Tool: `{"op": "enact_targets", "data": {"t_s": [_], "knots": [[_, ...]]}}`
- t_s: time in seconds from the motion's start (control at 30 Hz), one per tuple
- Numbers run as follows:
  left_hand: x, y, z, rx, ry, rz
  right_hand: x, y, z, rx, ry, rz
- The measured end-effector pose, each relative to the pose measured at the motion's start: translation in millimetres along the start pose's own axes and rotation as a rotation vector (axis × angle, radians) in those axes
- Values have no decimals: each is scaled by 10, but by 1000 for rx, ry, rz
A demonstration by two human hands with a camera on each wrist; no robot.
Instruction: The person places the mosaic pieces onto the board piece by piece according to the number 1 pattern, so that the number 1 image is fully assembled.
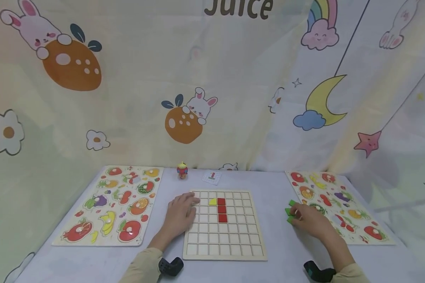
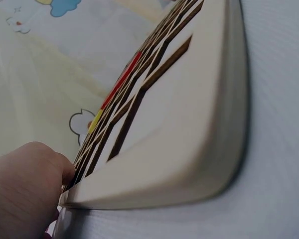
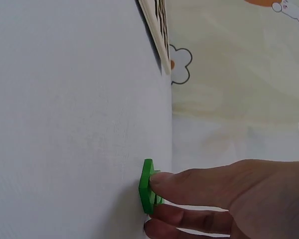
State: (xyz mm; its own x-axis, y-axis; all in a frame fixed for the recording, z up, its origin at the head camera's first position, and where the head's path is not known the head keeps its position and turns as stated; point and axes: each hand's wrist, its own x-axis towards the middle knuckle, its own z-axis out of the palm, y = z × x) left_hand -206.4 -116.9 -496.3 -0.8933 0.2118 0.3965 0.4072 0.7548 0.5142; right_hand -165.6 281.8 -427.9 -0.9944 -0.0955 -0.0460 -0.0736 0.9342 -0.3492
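A wooden grid board (image 1: pixel 224 251) lies in the middle of the table, with three red squares (image 1: pixel 222 210) stacked in a column and a yellow piece (image 1: pixel 212 201) beside them. My left hand (image 1: pixel 180 214) rests flat on the board's left edge (image 2: pixel 154 184), fingers straight. To the right of the board, my right hand (image 1: pixel 309 220) touches several small green pieces (image 1: pixel 290 212) on the table. In the right wrist view the fingertips (image 3: pixel 162 181) pinch a green piece (image 3: pixel 147 186).
A fruit peg puzzle (image 1: pixel 117 204) lies at the left, another fruit puzzle (image 1: pixel 340 206) at the right, just behind my right hand. A small red toy figure (image 1: pixel 182 170) and a card (image 1: pixel 212 177) stand behind the board. A printed cloth backdrop hangs behind the table.
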Motion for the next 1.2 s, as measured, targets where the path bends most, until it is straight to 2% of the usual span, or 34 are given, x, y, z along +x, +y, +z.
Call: {"op": "enact_targets", "data": {"t_s": [0.53,0.63,0.83,1.0,1.2], "knots": [[-2,-35,11,-17,1,8,26,-46,60,109,-29,-30],[-1,-32,8,-15,0,4,27,-75,60,123,-14,-46],[1,-27,12,-6,-14,-4,49,-134,40,174,72,-87],[2,-25,14,-4,-8,1,84,-191,37,318,98,-99],[5,-29,11,-4,-2,6,107,-295,85,521,61,-89]]}}
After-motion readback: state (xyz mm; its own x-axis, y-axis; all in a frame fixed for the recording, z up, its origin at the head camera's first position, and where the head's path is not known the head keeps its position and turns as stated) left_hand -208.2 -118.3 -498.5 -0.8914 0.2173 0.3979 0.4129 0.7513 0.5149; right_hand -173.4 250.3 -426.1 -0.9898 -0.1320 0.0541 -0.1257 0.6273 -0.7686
